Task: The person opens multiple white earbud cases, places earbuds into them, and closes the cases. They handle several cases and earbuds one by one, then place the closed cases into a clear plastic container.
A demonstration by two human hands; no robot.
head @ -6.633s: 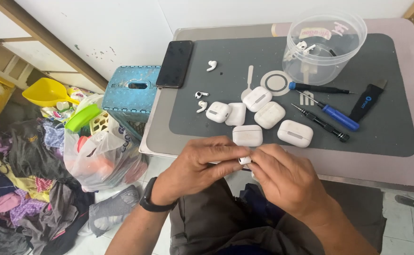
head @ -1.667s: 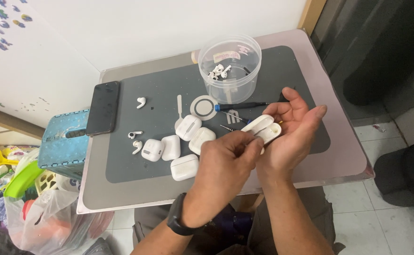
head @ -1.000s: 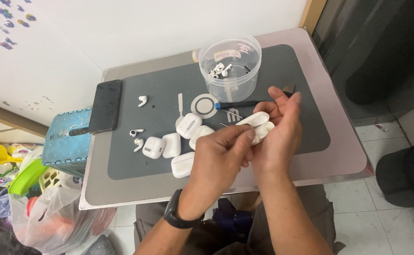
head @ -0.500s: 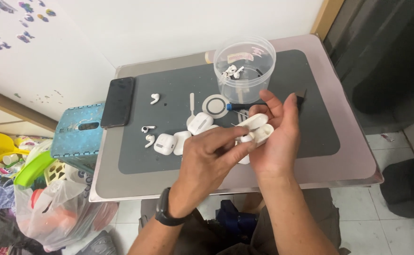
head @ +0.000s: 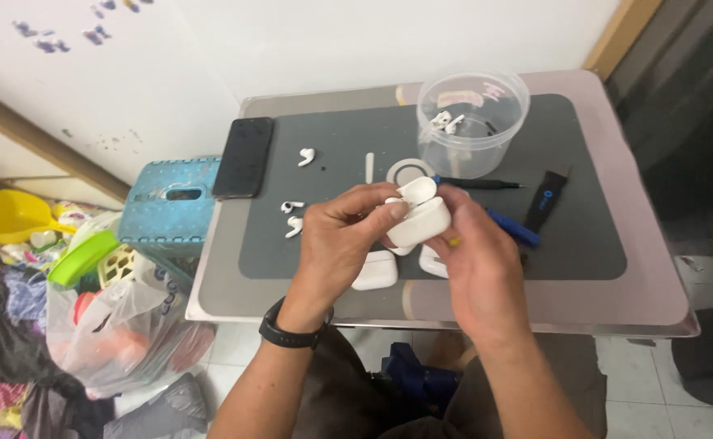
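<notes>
Both hands are raised over the grey mat. My right hand grips a white earbud case whose lid stands open. My left hand, with a black band on its wrist, pinches at the open top of that case. More white cases lie on the mat under my hands, partly hidden. Loose white earbuds lie to the left on the mat.
A clear plastic tub with small white parts stands at the back. A black phone, a white ring, a blue-handled tool and a black pry tool lie on the mat. A blue stool and bags sit left of the table.
My hands have drawn closer to me with the case. The right hand has turned over and closed around it; the left fingers now pinch at its open lid.
</notes>
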